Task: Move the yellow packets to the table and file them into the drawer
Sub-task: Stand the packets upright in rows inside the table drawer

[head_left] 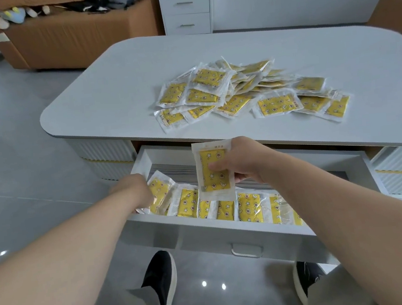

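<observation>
Filing step: right hand (pixel 240 163) pinches a yellow packet (pixel 215 173) upright over the open drawer (pixel 202 223), left hand (pixel 134 191) at the filed row's (pixel 225 207) 9 o'clock end, grip hidden; next, probably, slot it in, pile (pixel 245 90) waiting at 12 o'clock on the desk (pixel 113 87).

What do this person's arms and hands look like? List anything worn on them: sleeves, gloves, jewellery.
Both the left arm and the right arm are bare along all that shows, with no sleeves in view. The left hand and the right hand wear no gloves. No watch, bracelet or ring is visible on the sides facing the camera.
</observation>
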{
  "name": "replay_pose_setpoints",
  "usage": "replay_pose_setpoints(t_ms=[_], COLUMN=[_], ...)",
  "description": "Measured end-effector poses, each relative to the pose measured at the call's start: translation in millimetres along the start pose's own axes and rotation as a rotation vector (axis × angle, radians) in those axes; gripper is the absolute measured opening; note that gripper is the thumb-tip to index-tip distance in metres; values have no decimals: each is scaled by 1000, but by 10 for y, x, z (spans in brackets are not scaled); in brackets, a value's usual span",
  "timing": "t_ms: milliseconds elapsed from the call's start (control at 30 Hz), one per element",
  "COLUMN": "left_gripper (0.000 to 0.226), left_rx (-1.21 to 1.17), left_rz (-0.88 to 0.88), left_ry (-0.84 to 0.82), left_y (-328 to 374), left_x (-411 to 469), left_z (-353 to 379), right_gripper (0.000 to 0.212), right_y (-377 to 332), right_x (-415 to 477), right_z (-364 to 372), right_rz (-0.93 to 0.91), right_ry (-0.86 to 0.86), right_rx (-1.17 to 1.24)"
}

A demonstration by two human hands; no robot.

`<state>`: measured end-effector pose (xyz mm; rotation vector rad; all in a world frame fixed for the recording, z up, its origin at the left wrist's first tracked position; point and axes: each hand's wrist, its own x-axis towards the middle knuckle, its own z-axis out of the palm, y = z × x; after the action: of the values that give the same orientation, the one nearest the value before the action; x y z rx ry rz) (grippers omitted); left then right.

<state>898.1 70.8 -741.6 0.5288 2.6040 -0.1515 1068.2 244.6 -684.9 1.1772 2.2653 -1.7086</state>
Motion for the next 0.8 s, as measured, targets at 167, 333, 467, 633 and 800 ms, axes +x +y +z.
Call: replay_pose_setpoints(t_ms=[167, 333, 467, 633, 800], left_gripper=[12, 25, 39, 44, 53], left_rx=[388, 465, 450, 450, 441], left_rz=[37, 178, 373, 335, 322], left_ry=[12, 112, 96, -33, -51], left_y=[115, 294, 243, 130, 152], left_x=[-34, 3, 112, 196, 190], left_z=[5, 52, 157, 189, 163], right_gripper=[31, 32, 37, 39, 38], right_y=[71, 83, 88, 119, 172], right_x=[37, 67, 66, 57, 30], right_z=[-87, -114, -122, -172, -255], right_rz=[22, 53, 50, 51, 83], right_ry=[9, -6, -26, -50, -69], right_rx=[-68, -22, -8, 1, 5])
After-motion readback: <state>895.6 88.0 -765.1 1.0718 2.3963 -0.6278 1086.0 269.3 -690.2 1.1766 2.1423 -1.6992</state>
